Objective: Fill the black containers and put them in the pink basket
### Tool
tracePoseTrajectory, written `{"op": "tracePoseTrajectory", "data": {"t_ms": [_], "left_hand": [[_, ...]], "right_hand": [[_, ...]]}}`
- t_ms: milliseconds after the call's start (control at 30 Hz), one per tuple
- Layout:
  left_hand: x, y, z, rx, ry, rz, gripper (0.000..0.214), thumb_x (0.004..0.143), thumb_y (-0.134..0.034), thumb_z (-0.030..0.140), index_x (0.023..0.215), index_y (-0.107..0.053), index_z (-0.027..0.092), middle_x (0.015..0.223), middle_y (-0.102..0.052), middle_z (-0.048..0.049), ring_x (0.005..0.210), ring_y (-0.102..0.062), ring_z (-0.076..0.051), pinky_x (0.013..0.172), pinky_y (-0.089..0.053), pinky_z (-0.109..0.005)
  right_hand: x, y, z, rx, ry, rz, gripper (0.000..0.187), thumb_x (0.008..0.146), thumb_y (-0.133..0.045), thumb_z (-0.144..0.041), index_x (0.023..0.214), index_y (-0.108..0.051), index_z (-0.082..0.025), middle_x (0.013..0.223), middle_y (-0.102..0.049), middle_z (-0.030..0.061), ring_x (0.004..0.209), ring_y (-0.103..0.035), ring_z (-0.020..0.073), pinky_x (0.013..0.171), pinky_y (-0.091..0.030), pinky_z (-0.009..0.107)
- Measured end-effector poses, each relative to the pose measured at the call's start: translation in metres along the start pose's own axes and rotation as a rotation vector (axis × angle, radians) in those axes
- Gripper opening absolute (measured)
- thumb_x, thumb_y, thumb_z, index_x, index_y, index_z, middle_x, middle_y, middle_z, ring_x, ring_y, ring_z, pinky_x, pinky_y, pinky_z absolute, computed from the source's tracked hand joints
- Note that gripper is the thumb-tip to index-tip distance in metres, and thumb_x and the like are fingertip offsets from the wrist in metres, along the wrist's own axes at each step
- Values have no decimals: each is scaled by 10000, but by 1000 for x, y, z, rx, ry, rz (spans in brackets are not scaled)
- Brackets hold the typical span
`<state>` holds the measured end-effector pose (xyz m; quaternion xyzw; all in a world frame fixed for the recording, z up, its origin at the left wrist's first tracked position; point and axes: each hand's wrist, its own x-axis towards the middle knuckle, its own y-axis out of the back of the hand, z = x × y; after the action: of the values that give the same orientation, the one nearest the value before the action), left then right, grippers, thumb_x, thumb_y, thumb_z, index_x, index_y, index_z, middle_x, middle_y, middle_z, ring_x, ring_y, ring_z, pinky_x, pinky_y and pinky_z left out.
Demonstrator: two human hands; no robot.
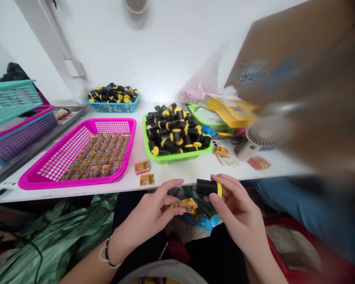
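My right hand [236,205] grips a small black cylinder [206,187] by its yellow end, its black end turned left toward my other hand. Between the thumb and fingers of my left hand [158,207] is a small orange-yellow printed wrapper [187,205], partly covered by the fingers. Both hands are just in front of the table edge, apart from each other. A green basket [177,158] heaped with black and yellow cylinders stands beyond them. Two small orange printed packets, one nearer [147,180] and one farther [142,167], lie on the table left of that basket.
At left, a pink basket [73,184] holds rows of wrapped cylinders. A blue basket [112,107] of cylinders stands at the back. A small fan [264,132], yellow printed sheets [229,110] and a large cardboard box [298,59] are on the right. Green plastic [65,232] lies below the table.
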<state>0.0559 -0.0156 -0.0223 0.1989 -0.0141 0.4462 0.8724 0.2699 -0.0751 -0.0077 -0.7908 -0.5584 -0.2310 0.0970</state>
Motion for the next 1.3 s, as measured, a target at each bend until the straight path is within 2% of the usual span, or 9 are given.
{"op": "tracePoseTrajectory", "data": {"t_ms": [100, 167, 300, 433, 567, 800, 933, 1133, 1300], "left_hand": [[4, 1, 2, 21, -41, 17, 243, 1013, -567, 246, 1228, -678, 224, 934, -839, -22, 772, -807, -150, 714, -618, -195], [7, 0, 3, 59, -115, 65, 228, 1020, -552, 244, 1131, -746, 202, 912, -841, -32, 773, -805, -158, 735, -623, -208], [11, -3, 2, 123, -257, 193, 277, 1011, -597, 282, 1222, -766, 221, 1047, -839, -46, 891, -795, -181, 871, -612, -265], [13, -5, 1, 118, -287, 225, 343, 1010, -608, 363, 1290, -732, 209, 942, -848, -45, 708, -771, -147, 691, -605, -210], [13, -4, 6, 66, -372, 270, 329, 996, -629, 383, 1277, -741, 253, 963, -848, -38, 749, -789, -138, 728, -611, -187], [11, -3, 18, -123, -399, 269, 233, 921, -743, 252, 1138, -807, 309, 1035, -841, -40, 892, -812, -159, 813, -636, -191], [13, -9, 18, -219, -398, 278, 350, 781, -870, 169, 1104, -810, 290, 1100, -829, -50, 972, -800, -174, 864, -634, -204], [12, -16, 14, -18, -464, 347, 434, 731, -895, 125, 1131, -772, 239, 1070, -823, -52, 950, -789, -160, 898, -619, -200], [10, -12, 17, 71, -525, 375, 415, 744, -896, 159, 1136, -771, 216, 1087, -824, -68, 933, -799, -166, 897, -627, -199]], "right_hand": [[2, 1, -3, 141, -62, -20, 310, 933, -730, -310, 1236, -706, -369, 1091, -719, 33, 773, -716, 131, 696, -624, 234], [2, 1, -5, 232, -112, -23, 288, 936, -731, -334, 1220, -704, -372, 990, -746, 14, 723, -710, 120, 669, -613, 215], [2, 0, -11, 288, -151, -40, 245, 918, -750, -368, 1161, -727, -348, 963, -762, 24, 674, -704, 129, 639, -616, 239], [6, -4, -16, 330, -145, -89, 244, 906, -765, -371, 1147, -740, -345, 894, -766, 20, 652, -700, 126, 629, -616, 230], [8, -5, -20, 302, -143, -137, 252, 910, -766, -330, 1158, -744, -369, 855, -760, 2, 649, -690, 103, 623, -599, 177], [5, -3, -19, 205, -50, -184, 277, 885, -778, -249, 1146, -759, -342, 1075, -703, 57, 829, -731, 158, 714, -632, 242], [3, -6, -17, 255, -56, -230, 334, 870, -782, -193, 1163, -747, -350, 1093, -684, 52, 861, -749, 176, 758, -652, 290], [0, -12, -12, 252, -113, -221, 366, 783, -870, -184, 1105, -754, -315, 921, -769, 16, 780, -763, 160, 732, -643, 240], [-2, -11, -12, 279, -107, -245, 434, 810, -837, -170, 1201, -738, -329, 1073, -768, 43, 865, -762, 171, 811, -650, 284]]}}
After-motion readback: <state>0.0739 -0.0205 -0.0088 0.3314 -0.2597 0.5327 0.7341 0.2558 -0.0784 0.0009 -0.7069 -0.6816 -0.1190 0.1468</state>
